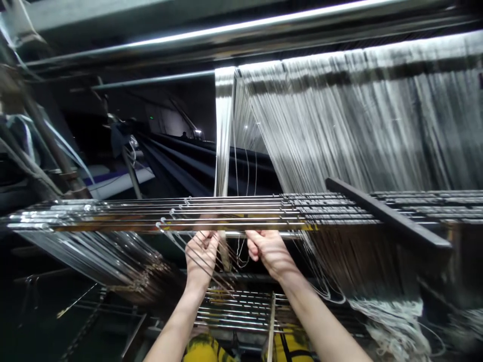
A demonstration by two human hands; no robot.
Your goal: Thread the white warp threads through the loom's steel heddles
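Observation:
My left hand (200,257) is below the row of thin metal bars (234,211), thumb and fingers pinched together. It is beside the lower end of a narrow band of pale threads (224,136); what lies in the pinch is hidden. Several slender heddle wires (188,247) hang slantwise across this hand. To the right, my right hand (268,251) is closed, its fingers curled and its thumb and index fingertips partly behind the lowest bar. A loose thread loop (241,259) dangles between the hands. Anything in the right fingers is too small to make out.
A wide sheet of pale threads (339,125) descends from the roller (226,40) on the right. A dark flat bar (388,213) crosses the metal bars. Bunched heddles (113,256) hang at left. A tangled thread bundle (400,322) is at lower right. More bars (241,314) run underneath.

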